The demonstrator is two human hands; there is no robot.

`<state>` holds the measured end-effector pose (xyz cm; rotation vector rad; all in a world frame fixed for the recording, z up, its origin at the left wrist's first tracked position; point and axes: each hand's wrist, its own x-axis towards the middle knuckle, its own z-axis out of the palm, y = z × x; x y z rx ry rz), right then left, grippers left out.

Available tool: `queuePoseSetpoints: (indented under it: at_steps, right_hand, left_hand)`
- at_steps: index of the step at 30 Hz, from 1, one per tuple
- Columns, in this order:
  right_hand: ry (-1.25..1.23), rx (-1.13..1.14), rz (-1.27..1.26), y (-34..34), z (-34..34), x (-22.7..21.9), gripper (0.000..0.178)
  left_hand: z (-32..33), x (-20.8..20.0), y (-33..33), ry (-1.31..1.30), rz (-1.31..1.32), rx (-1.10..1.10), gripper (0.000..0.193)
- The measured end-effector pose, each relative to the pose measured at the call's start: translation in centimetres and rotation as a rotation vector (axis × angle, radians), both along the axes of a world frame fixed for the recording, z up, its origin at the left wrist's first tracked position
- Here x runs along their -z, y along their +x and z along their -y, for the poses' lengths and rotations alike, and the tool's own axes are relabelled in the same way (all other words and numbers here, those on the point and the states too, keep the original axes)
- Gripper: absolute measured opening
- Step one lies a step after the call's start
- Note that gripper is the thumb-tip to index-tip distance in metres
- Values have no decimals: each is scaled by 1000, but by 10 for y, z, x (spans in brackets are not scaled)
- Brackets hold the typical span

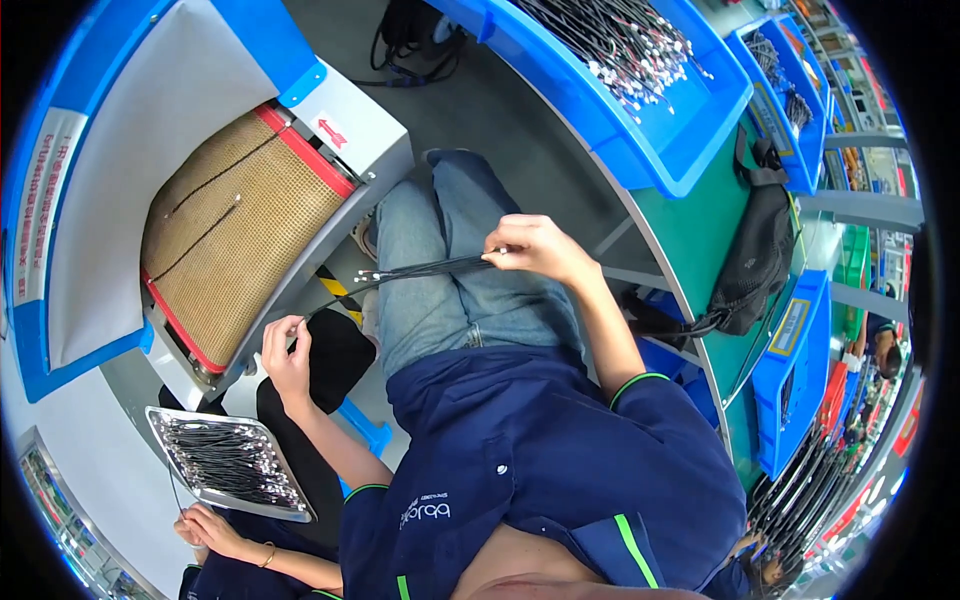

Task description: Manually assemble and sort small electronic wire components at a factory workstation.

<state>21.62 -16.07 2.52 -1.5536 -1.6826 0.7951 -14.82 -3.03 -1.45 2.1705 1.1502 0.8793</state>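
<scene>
A bundle of thin black cables (435, 268) with small white connectors stretches over my lap. My right hand (540, 248) is closed around the bundle's right end. A single cable (340, 299) runs from the bundle down to my left hand (287, 358), whose thumb and forefinger pinch its end. To the left, a tan mesh conveyor belt (235, 245) with red edges carries two black cables (195, 240), lying apart from each other. My left hand is near the belt's front edge, not touching it.
A blue-framed machine hood (130, 180) covers the belt's far side. At lower left, a co-worker's hands (215, 530) hold a cable beside a metal tray (235, 460) of cables. A blue bin (690, 150) of cables and a black bag (752, 250) rest on the green table (722, 365) at right.
</scene>
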Motion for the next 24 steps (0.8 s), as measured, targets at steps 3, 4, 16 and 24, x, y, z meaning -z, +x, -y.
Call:
queuePoseSetpoints:
  at_steps: [3,4,16,24]
  right_hand:
    - [72,25,26,-15,-25,-4,11]
    - [153,13,92,-22,-40,-6,11]
    - [476,70,129,-89,-165,-10,15]
    - [347,62,85,-48,-81,-30,27]
  left_hand:
    - [-24,-1,-18,30,-22,-27,13]
    - [-37,-2,-24,27,-22,-64,12]
    - [-136,-35,-88,25,-85,-177,10]
    - [-77,-60,-36,245,-122,-252,31]
